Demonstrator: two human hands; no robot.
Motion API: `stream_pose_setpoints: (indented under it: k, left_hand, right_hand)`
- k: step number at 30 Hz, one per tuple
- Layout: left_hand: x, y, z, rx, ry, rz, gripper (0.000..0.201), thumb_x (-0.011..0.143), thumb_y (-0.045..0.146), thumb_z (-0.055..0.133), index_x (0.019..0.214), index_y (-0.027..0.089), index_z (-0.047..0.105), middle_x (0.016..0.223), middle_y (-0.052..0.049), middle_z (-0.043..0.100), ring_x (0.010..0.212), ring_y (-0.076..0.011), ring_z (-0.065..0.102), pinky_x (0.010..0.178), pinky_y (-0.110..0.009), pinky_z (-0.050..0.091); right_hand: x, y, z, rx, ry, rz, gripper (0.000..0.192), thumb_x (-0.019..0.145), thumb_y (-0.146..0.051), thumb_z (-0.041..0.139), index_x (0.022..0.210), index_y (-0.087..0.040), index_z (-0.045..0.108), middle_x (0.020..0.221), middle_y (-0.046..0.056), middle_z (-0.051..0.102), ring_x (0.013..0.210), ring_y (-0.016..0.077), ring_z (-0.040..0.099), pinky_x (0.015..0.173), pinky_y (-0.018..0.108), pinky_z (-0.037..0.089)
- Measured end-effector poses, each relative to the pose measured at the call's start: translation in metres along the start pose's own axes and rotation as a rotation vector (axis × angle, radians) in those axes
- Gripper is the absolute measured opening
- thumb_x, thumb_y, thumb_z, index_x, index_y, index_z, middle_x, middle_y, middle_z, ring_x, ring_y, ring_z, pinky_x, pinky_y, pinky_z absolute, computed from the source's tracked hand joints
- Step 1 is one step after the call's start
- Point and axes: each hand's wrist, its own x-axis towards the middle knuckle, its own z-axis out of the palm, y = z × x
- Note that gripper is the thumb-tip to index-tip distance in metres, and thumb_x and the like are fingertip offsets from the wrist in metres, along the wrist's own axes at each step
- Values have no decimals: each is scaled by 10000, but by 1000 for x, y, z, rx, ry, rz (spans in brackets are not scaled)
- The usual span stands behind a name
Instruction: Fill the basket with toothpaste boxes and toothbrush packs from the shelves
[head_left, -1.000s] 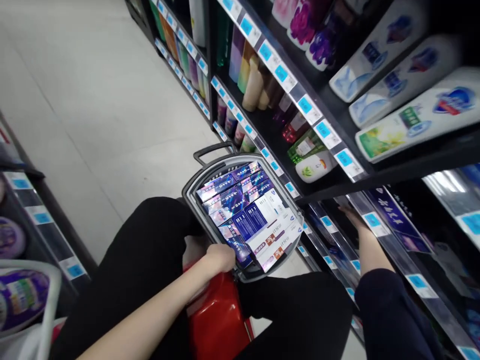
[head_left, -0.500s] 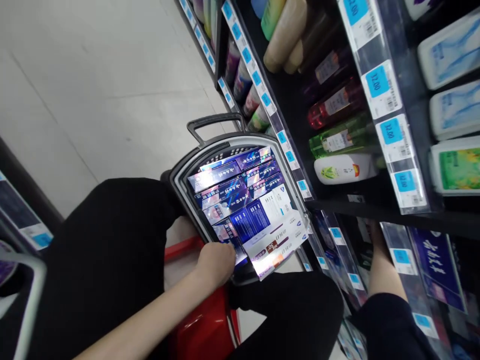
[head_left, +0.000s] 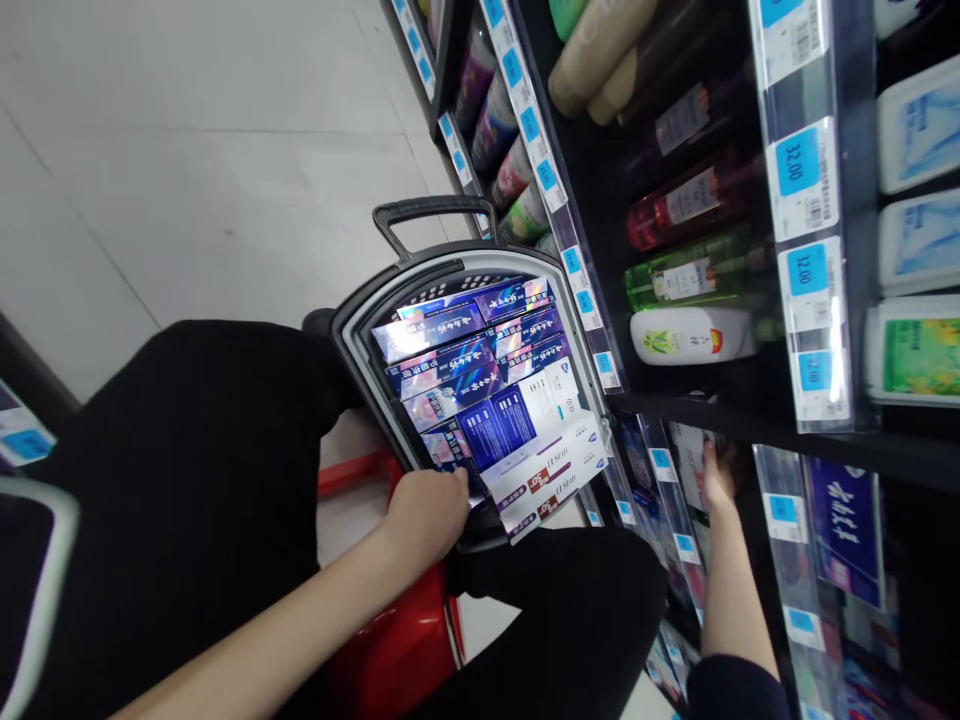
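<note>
Black-and-grey basket (head_left: 355,340), head view: stood between the person's black-trousered legs (head_left: 585,590), holding rows of shiny blue-purple boxes (head_left: 450,372) plus white boxes (head_left: 551,470) at its near right side. Left grip (head_left: 431,515) was curled at the near end, by the boxes; couldn't tell whether closed on rim or box. Right grip (head_left: 720,477) was inside the shelving (head_left: 780,545), at a pale box (head_left: 687,458); couldn't tell if closed around it. Red item (head_left: 405,640) lay under the left forearm (head_left: 300,620). Bottles (head_left: 694,335) lined the shelving just beyond.
</note>
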Motion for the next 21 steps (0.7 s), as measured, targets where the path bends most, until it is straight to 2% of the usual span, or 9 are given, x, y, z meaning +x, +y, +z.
stream_pose_setpoints:
  k: [3,5,8,10,12,15,17,21]
  left_hand:
    - [-1,0,1,-16,27,-7,334,884,176,418,1121,7,582,889,-265,679,844,-353,674,652,-392,492]
    - [-1,0,2,-9,45,-9,334,882,180,420,1115,6,585,873,-261,677,841,-355,672,649,-398,490]
    - [-1,0,2,19,56,12,331,888,180,402,1101,25,603,883,-253,673,847,-345,668,649,-392,489]
    - [0,0,2,35,55,20,332,892,186,399,1102,36,608,900,-252,671,863,-337,665,660,-383,487]
    - [0,1,2,32,57,9,339,890,195,415,1127,31,593,903,-252,672,870,-336,662,672,-381,484]
    - [1,1,2,13,82,-18,359,885,214,448,1159,14,566,902,-254,673,873,-343,658,689,-388,480]
    - [2,1,2,20,102,-25,366,879,233,468,1154,13,568,941,-263,668,892,-348,648,705,-396,477]
    - [3,2,3,51,118,-23,412,870,263,491,1197,20,552,1049,-274,647,974,-359,612,759,-426,467]
  right_hand:
    - [-2,6,0,90,16,85,811,871,-593,226,1412,9,178,1327,294,416,1247,364,425,968,424,372]
    - [5,10,0,190,32,77,838,827,-615,306,1410,-22,200,1364,266,395,1287,353,385,1006,413,347]
    - [19,17,-1,317,17,-29,836,783,-644,345,1409,-100,234,1428,202,350,1344,311,306,1060,415,291]
    - [23,19,-2,323,-21,-125,808,767,-654,373,1398,-162,264,1429,153,373,1343,278,313,1067,409,285]
    - [21,16,-2,286,-31,-169,851,716,-663,469,1387,-174,286,1417,152,392,1332,287,330,1055,410,302]
    - [9,5,0,223,28,-58,995,636,-660,585,1405,-118,262,1400,213,396,1301,355,357,1014,439,341]
    - [2,0,1,209,81,36,1016,624,-658,605,1411,-113,264,1373,224,424,1265,376,395,980,442,367]
    - [-8,-5,-2,176,99,7,953,639,-649,617,1399,-164,308,1334,192,472,1181,355,478,908,413,413]
